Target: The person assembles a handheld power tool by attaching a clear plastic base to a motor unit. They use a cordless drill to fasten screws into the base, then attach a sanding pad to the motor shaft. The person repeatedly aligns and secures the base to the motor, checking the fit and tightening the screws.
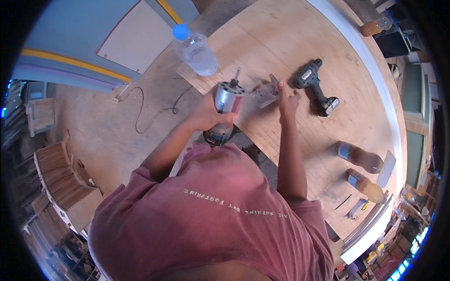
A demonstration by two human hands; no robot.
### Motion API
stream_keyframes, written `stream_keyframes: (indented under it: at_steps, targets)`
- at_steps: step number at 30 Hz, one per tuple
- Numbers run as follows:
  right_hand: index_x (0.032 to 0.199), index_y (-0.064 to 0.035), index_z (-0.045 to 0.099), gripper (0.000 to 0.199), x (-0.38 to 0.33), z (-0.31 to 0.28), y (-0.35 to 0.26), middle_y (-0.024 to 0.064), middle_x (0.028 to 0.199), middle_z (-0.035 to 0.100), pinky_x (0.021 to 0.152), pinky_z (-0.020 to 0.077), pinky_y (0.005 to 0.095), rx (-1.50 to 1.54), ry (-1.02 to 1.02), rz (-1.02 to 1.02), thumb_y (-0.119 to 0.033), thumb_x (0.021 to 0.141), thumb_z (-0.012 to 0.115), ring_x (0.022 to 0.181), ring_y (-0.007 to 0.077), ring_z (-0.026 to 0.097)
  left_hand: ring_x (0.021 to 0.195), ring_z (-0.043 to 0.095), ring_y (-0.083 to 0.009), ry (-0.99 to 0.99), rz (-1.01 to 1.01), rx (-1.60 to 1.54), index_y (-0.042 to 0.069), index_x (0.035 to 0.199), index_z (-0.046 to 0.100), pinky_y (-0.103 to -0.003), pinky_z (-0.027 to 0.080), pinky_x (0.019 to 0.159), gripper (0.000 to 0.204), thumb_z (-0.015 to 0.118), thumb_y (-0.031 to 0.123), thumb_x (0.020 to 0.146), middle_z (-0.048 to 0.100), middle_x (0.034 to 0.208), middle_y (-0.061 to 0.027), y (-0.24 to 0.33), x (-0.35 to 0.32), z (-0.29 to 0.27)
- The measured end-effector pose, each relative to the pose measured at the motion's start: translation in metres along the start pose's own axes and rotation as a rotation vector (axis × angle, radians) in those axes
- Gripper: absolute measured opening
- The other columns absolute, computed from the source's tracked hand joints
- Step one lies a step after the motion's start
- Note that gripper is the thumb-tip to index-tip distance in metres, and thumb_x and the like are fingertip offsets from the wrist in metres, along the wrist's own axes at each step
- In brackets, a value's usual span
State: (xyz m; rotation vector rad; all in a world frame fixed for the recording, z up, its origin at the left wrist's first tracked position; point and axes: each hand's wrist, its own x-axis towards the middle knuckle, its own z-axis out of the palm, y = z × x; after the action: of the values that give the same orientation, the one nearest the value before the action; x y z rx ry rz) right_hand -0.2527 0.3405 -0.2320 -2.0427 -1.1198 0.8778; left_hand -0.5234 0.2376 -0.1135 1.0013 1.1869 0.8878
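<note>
My left hand (205, 113) is wrapped round the silver and red body of a trim router motor (227, 102). Its collet and shaft point upward, and its dark end hangs beside the table's near edge. Over the plywood tabletop, my right hand (288, 102) grips a clear plastic router base (268, 96), the thumb along its side; the other fingers are partly hidden. Motor and base are apart. To the right of that hand a dark cordless drill (315, 84) lies on its side.
A water bottle with a blue cap (196, 54) stands at the table's left corner. Two bottles of brownish liquid (358, 158) lie toward the right, near a yellow-marked small tool (358, 208). A cable (140, 114) trails over the floor at left, near a wooden cabinet (70, 180).
</note>
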Motion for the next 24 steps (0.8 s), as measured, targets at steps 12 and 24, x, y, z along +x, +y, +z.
stream_keyframes:
  at_steps: [12, 24]
  targets:
    - [0.124, 0.0005, 0.068, 0.071, 0.048, -0.003, -0.01, 0.0211, 0.11, 0.07, 0.089, 0.0514, 0.0412, -0.115, -0.662, -0.056, -0.062, 0.095, 0.052, 0.102, 0.0317, 0.067, 0.095, 0.071, -0.0241, -0.372, -0.199, -0.139, 0.001, 0.134, 0.046, -0.039, 0.058, 0.086, 0.083, 0.089, 0.028, 0.069, 0.065, 0.113, -0.0133, 0.007, 0.017, -0.005]
    - [0.145, -0.0062, 0.049, 0.057, -0.029, -0.174, -0.024, 0.0098, 0.133, 0.062, 0.105, 0.0425, 0.0487, 1.021, -0.774, 0.088, -0.045, 0.104, 0.05, 0.119, 0.0252, 0.059, 0.09, 0.072, -0.0239, -0.599, -0.317, -0.08, 0.0, 0.128, 0.048, -0.037, 0.058, 0.078, 0.077, 0.086, 0.032, 0.069, 0.067, 0.108, -0.015, 0.035, -0.006, 0.066]
